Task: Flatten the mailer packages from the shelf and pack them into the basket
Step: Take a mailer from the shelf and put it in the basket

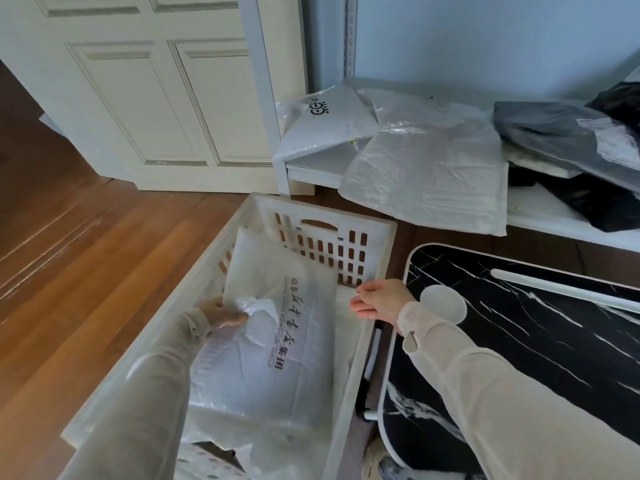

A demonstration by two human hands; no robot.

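Observation:
A white plastic basket (pixel 322 218) with slotted walls stands on the wood floor. Inside it lies a white mailer (pixel 277 341) printed with dark characters, on top of other white mailers. My left hand (pixel 221 313) pinches the mailer's crumpled left edge. My right hand (pixel 381 301) hovers at the basket's right rim with fingers straight, holding nothing. On the low white shelf (pixel 311 166) behind lie a white mailer with a logo (pixel 325 123), a large crinkled white mailer (pixel 429 168), a grey mailer (pixel 561 133) and black ones (pixel 595 206).
A small table with a black marble-pattern top (pixel 519 334) stands right beside the basket. A white panelled door (pixel 156 91) fills the back left, with bare wood floor (pixel 86 254) in front of it. The blue wall is behind the shelf.

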